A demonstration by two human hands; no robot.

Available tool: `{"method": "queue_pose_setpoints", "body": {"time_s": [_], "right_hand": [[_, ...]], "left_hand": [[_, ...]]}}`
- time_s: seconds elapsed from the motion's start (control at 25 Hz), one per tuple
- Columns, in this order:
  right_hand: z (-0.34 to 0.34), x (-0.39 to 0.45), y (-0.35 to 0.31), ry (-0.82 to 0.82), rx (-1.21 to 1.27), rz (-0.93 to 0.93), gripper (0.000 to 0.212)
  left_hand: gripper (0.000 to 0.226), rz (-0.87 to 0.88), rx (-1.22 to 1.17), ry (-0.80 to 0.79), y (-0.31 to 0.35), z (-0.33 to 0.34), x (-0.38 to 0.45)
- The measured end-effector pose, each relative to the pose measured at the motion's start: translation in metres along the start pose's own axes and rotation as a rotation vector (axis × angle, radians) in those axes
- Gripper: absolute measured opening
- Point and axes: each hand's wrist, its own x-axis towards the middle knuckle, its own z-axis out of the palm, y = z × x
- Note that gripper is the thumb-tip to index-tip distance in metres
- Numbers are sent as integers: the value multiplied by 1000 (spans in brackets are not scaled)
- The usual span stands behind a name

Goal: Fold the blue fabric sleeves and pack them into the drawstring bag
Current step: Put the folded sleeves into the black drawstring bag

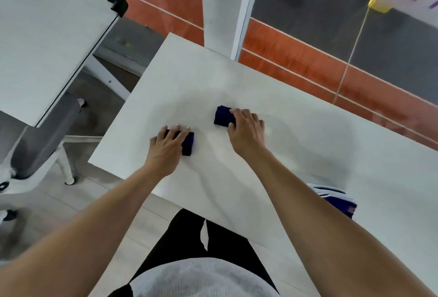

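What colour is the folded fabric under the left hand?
Dark navy blue folded fabric, seen in the head view.

I'm standing at a plain white table (296,154) in what looks like a sports hall or activity room. At twelve o'clock the floor (308,59) is orange and grey court surfacing with white lines. At ten o'clock stands another white table (47,36); a grey chair (47,135) sits at nine.
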Motion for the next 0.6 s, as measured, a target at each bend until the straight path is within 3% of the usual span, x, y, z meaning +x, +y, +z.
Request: {"method": "queue_pose_setpoints", "body": {"time_s": [0.28, 0.6], "right_hand": [[18, 48, 13, -275, -116, 63, 62], [18, 11, 20, -138, 41, 239, 47]], "left_hand": [[46, -94, -170, -51, 12, -1, 3], [47, -145, -333, -109, 35, 1, 0]]}}
